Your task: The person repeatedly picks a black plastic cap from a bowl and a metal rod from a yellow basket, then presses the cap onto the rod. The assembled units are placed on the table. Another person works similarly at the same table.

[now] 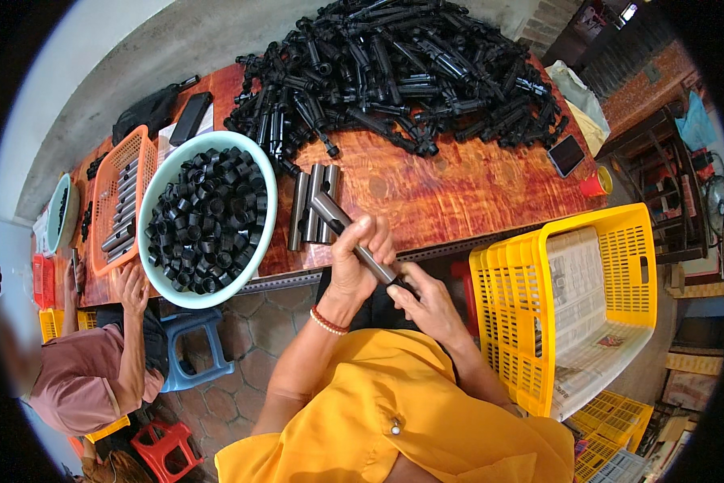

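My left hand is closed round a grey metal tube, held slantwise above the table's near edge. A dark slot shows near the tube's upper end. The thumb and fingers of my right hand pinch its lower end, where a black piece, seemingly a cap, is partly hidden by the fingertips. Several similar metal tubes lie side by side on the table just beyond my left hand. To their left, a pale green basin holds many short black plastic caps.
A heap of black tubular parts covers the back of the wooden table. At right stand a newspaper-lined yellow crate, a phone and a small red-yellow tub. A co-worker sits left by an orange basket of tubes.
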